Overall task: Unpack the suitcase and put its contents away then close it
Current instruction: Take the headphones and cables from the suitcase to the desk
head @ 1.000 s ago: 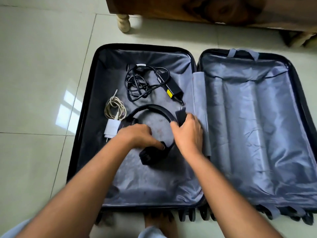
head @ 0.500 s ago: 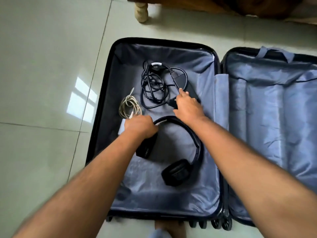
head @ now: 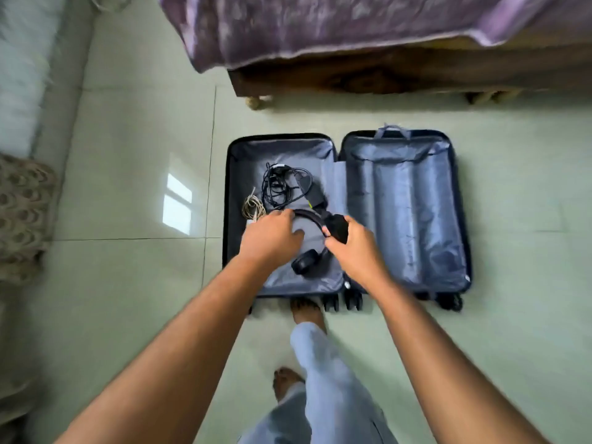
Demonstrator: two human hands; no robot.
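The black suitcase (head: 226,203) lies open flat on the tiled floor, both halves lined in grey-blue. In its left half are black headphones (head: 304,262), a black laptop charger with tangled cable (head: 282,187) and a beige coiled cable (head: 253,206). My right hand (head: 355,248) grips the upper earcup of the headphones and holds it slightly raised; the other earcup rests on the lining. With its fingers stretched out, my left hand (head: 272,238) reaches the left end of the headband. A white plug is mostly hidden beneath that hand. The right half (head: 407,213) holds nothing.
A wooden bed (head: 384,75) with a purple cover (head: 320,24) stands just beyond the suitcase. A patterned mat (head: 22,216) lies at the far left. My bare feet (head: 306,310) and light blue trousers (head: 320,379) are at the suitcase's near edge.
The view has pulled up and back from the suitcase. My right hand left the charger and took hold of the headphones' earcup. My left hand shifted from the earcup onto the headband.
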